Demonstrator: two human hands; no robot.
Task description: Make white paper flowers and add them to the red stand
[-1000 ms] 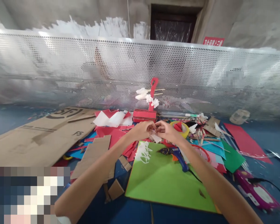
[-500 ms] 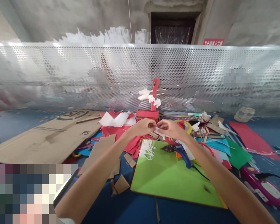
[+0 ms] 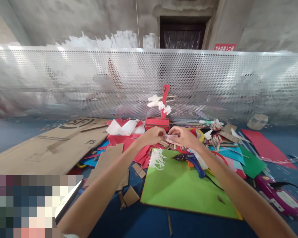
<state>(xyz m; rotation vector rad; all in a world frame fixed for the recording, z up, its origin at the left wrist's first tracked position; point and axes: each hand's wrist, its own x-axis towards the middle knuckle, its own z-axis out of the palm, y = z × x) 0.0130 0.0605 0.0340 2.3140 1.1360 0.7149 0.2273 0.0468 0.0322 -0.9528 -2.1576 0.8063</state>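
Between my fingers is a small strip of thin white paper [image 3: 171,137]. My left hand [image 3: 154,134] pinches its left end, while my right hand [image 3: 182,135] grips the other end from above. Just behind my hands stands a red box [image 3: 157,123] with a tall red hooked upright [image 3: 165,99]. White paper blossoms [image 3: 167,109] and white tufts on thin sticks [image 3: 153,101] are fixed to the upright. Nearer to me lies a green board [image 3: 186,188] with white glue squiggles [image 3: 158,159] at its far left corner. A blue glue gun [image 3: 195,163] rests on the board.
Brown cardboard sheets [image 3: 52,142] spread over the left of the blue table. Red paper [image 3: 129,142], white paper [image 3: 125,127] and cardboard scraps [image 3: 131,196] lie around. A yellow tape roll [image 3: 200,135], green sheet [image 3: 253,167] and magenta device [image 3: 279,196] are at right. A perforated metal screen [image 3: 129,79] stands behind.
My right hand has shifted slightly, and more of the white paper strip now shows between my hands. The view has tilted a little; the glue gun and red box stay in place.
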